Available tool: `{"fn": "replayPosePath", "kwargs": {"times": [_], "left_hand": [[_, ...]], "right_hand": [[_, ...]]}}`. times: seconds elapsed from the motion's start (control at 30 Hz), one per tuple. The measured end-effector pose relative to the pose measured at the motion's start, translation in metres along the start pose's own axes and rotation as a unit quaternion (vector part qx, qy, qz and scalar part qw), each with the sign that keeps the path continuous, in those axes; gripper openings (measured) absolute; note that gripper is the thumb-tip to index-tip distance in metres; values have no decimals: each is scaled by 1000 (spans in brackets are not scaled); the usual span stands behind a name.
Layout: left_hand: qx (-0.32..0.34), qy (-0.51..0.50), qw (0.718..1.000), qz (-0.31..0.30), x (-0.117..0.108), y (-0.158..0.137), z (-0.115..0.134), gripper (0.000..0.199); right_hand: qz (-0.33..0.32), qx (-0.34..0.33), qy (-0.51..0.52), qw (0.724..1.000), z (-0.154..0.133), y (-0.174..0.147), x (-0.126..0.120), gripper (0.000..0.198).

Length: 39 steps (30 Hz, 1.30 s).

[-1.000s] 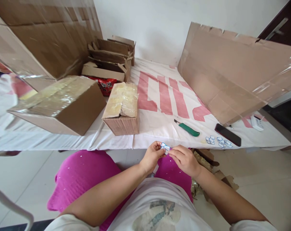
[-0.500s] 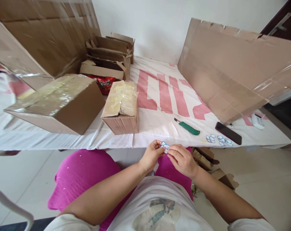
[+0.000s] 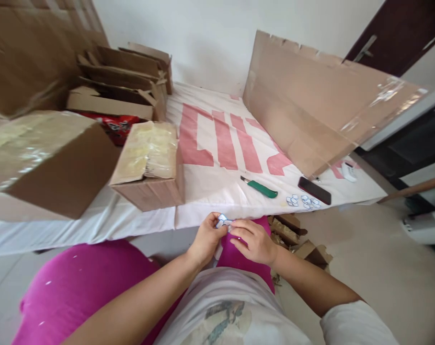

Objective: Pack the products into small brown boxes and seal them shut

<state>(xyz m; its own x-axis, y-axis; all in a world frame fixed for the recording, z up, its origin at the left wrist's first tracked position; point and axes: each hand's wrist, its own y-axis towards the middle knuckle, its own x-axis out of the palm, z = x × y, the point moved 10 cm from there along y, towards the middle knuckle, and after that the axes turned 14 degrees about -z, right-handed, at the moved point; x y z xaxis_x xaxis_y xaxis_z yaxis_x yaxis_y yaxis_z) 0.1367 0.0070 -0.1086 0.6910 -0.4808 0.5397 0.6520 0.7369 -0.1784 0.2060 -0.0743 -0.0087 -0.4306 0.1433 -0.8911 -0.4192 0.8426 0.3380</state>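
So the left hand (image 3: 207,238) has a few small blue-edged white pieces (image 3: 223,220) pinched between thumb and fingers, out just past the front edge of the cloth-covered worktop (image 3: 213,189), above the person's lap. The right hand (image 3: 254,241) is right up against them, fingers loosely bent and tips at the near side of the bunch. Can't tell if it's actually gripping one or only touching, they're tiny and partly hidden.

More of the same sit on the worktop in two little groups, a left cluster (image 3: 292,200) and a right cluster (image 3: 310,202), near the front edge. Just behind them is a black phone (image 3: 314,190), lying at a slant. Left of that there's a green utility knife (image 3: 262,189) with its blade end pointing back and left, nothing touching it.

Over on the left, a taped cardboard box (image 3: 149,165) stands near a bigger taped carton (image 3: 48,158), with a red packet (image 3: 120,128) wedged behind them. A big cardboard panel (image 3: 303,100) leans at the back right. Torn cardboard scraps (image 3: 313,253) are on the floor below.
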Motion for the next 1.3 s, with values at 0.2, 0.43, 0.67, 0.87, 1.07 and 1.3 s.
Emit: {"fn": "replayPosePath", "kwargs": {"times": [0.2, 0.43, 0.67, 0.87, 1.07, 1.3], "left_hand": [[-21, -12, 1000, 12, 1, -2, 5, 32], [-35, -10, 999, -4, 8, -3, 1, 29], [-46, 8, 999, -26, 11, -1, -4, 26], [-48, 13, 998, -30, 7, -2, -7, 26], [-45, 24, 998, -34, 4, -1, -9, 23], [-43, 35, 998, -34, 5, 0, -9, 23]], "right_hand": [[23, 323, 54, 945, 133, -53, -40, 16], [26, 637, 36, 770, 266, -161, -100, 10], [-44, 691, 126, 710, 287, -180, -71, 30], [-53, 701, 150, 696, 293, -179, -66, 34], [-49, 709, 161, 685, 293, -177, -66, 35], [-33, 697, 139, 703, 298, -171, -68, 26]]}}
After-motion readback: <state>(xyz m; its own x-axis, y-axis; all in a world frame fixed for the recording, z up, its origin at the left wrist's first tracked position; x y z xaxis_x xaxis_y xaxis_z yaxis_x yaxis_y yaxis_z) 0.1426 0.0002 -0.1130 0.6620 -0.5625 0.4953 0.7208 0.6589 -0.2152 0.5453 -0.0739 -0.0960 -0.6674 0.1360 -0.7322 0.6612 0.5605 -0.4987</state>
